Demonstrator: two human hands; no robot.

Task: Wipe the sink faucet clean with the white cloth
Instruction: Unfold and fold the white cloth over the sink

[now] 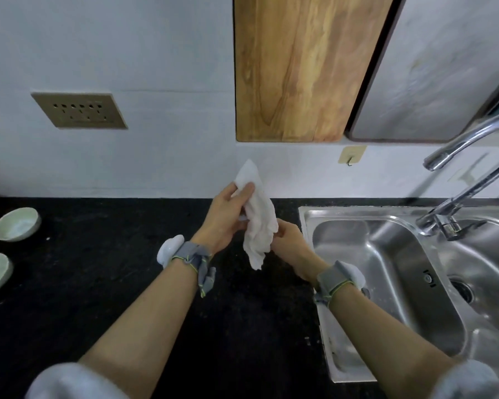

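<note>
White cloth [258,217]: crumpled, hanging lengthwise above the worktop [113,283], its upper end pinched in the fingers [247,191] of the left hand [225,217], its lower part held by the right hand [288,240]. Sink faucet [455,203]: chrome, curved spout, standing well right of the fingers, untouched.

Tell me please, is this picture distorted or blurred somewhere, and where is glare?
Head view: wide-angle bending shows, the counter edge and faucet curve toward the edges; the sleeves at the bottom corners are blurred; the cloth, held by the left hand and right hand, is fairly sharp; soft glare lies on the sink and faucet.
</note>
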